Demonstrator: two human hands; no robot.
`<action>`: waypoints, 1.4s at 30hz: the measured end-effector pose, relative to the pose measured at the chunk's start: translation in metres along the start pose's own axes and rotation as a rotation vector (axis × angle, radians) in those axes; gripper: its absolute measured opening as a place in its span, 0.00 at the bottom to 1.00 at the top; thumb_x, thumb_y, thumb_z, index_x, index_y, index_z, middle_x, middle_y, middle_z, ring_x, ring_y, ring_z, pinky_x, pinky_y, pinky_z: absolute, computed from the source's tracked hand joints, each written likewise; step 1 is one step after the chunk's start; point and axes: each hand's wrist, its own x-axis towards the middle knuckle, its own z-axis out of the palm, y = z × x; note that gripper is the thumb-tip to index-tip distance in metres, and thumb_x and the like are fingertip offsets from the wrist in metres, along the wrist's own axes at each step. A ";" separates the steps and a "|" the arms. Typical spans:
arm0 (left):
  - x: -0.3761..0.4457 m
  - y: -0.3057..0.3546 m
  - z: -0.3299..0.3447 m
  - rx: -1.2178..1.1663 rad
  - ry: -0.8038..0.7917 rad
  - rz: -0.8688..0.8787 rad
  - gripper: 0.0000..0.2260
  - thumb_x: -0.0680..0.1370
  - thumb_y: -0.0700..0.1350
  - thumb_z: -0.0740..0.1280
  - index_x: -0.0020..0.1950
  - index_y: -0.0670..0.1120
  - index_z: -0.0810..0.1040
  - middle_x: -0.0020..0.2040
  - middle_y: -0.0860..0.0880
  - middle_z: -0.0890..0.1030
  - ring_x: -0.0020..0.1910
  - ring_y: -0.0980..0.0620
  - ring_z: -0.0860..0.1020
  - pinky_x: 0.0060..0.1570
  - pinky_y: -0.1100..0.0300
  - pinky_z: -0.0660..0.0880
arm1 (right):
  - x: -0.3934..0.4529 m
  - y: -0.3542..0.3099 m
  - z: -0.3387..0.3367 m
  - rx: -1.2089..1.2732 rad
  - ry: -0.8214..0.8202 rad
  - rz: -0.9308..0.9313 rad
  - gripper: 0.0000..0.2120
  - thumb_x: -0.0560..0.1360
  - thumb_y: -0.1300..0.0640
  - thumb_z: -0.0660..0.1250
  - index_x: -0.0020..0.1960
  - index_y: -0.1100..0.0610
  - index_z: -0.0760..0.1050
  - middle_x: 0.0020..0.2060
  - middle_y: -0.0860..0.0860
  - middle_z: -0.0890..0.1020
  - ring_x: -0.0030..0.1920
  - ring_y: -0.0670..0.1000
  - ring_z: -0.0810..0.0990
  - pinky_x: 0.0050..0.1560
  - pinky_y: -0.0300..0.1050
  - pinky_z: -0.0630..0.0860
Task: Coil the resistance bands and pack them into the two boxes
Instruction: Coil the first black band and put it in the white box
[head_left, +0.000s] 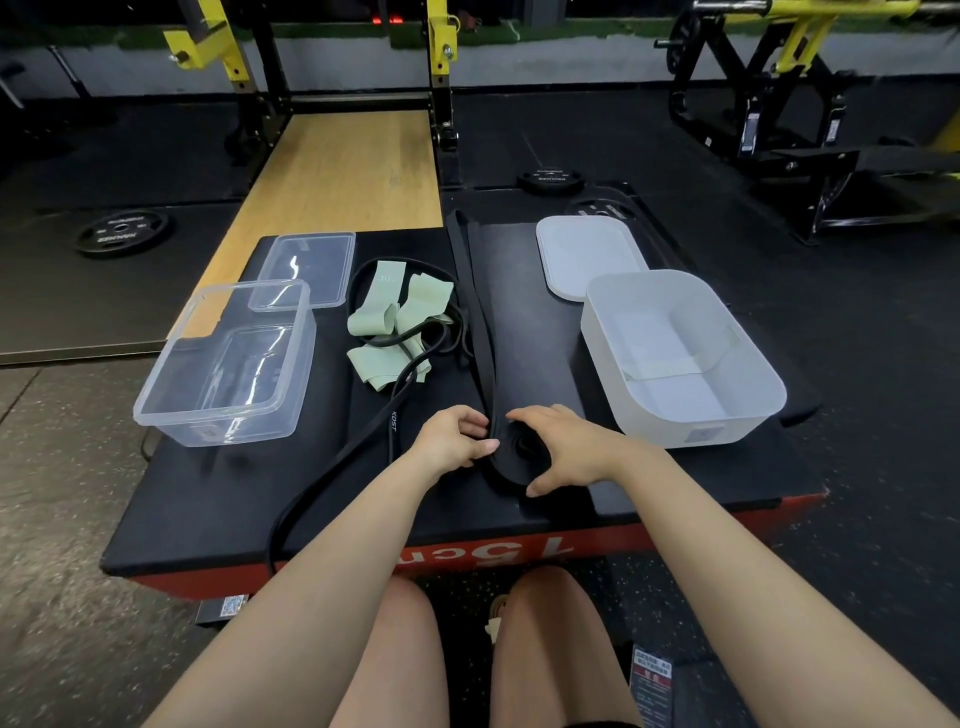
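A wide black resistance band lies stretched away from me along the middle of the black platform. Its near end is rolled into a small coil. My left hand pinches the band beside the coil, and my right hand curls round the coil from the right. A pale green band lies crumpled left of centre, tangled with a thin black band that trails over the front edge. A clear box stands at the left and a white box at the right.
A clear lid lies behind the clear box and a white lid behind the white box. Weight plates lie on the dark floor, with yellow and black racks beyond. My knees are below the platform's red front edge.
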 end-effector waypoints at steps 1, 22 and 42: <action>0.000 0.000 0.000 0.007 0.002 0.004 0.16 0.74 0.39 0.71 0.60 0.41 0.74 0.49 0.48 0.77 0.47 0.51 0.76 0.37 0.66 0.74 | -0.001 -0.001 0.000 0.006 0.008 0.012 0.48 0.67 0.48 0.76 0.77 0.55 0.50 0.75 0.49 0.58 0.73 0.52 0.55 0.72 0.47 0.59; 0.001 0.003 0.003 0.012 -0.004 -0.014 0.16 0.73 0.39 0.72 0.59 0.40 0.74 0.48 0.47 0.77 0.47 0.50 0.76 0.39 0.63 0.75 | -0.004 -0.026 0.027 -0.096 0.322 0.262 0.33 0.69 0.35 0.66 0.61 0.58 0.64 0.58 0.52 0.68 0.59 0.54 0.69 0.48 0.45 0.69; 0.007 0.008 -0.008 -0.104 0.022 -0.019 0.19 0.72 0.34 0.71 0.62 0.41 0.73 0.55 0.41 0.79 0.47 0.48 0.78 0.44 0.64 0.76 | 0.005 -0.007 -0.001 -0.072 0.038 -0.027 0.43 0.68 0.52 0.75 0.75 0.51 0.56 0.68 0.50 0.62 0.67 0.52 0.61 0.64 0.45 0.66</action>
